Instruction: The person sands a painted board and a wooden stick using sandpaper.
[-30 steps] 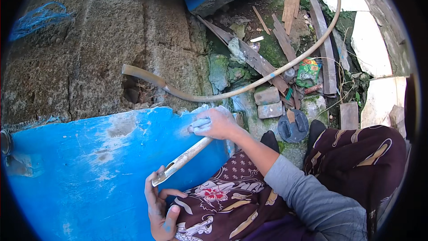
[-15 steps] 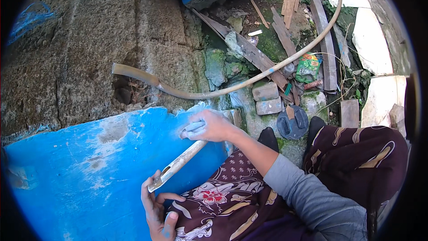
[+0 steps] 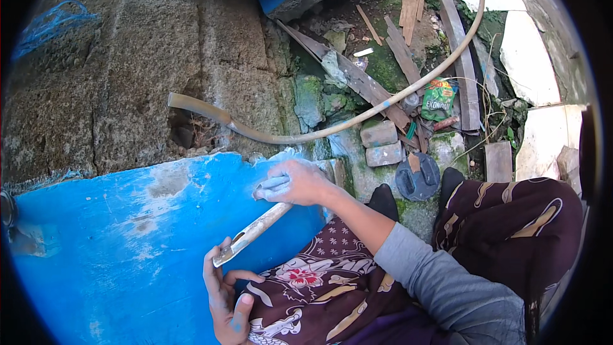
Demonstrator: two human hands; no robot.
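Note:
A slim, pale, dirty pipe (image 3: 258, 229) with a slot cut near its lower end slants over the blue slab (image 3: 128, 268). Its upper end goes under my right hand (image 3: 295, 182), whose fingers are curled closed and powdered with pale blue-grey dust. A small edge shows at those fingertips, too little to name. At the pipe's slotted end is my left hand (image 3: 228, 300), palm up, with thumb and fingers apart; the fingertips touch the pipe from behind. My patterned dark cloth garment (image 3: 319, 281) lies just right of the left hand.
A long tan hose (image 3: 332, 129) curves across rough concrete (image 3: 140, 57). Wood planks (image 3: 370, 83), bricks (image 3: 382, 144), a green packet (image 3: 438, 99) and a round dark lid (image 3: 418, 177) lie ahead of my feet. Blue twine (image 3: 54, 22) lies at far left.
My right hand has shifted slightly left over the slab, and the pipe slightly with it. The left hand stays nearly still. The view has turned a little, showing a round metal thing at the left edge.

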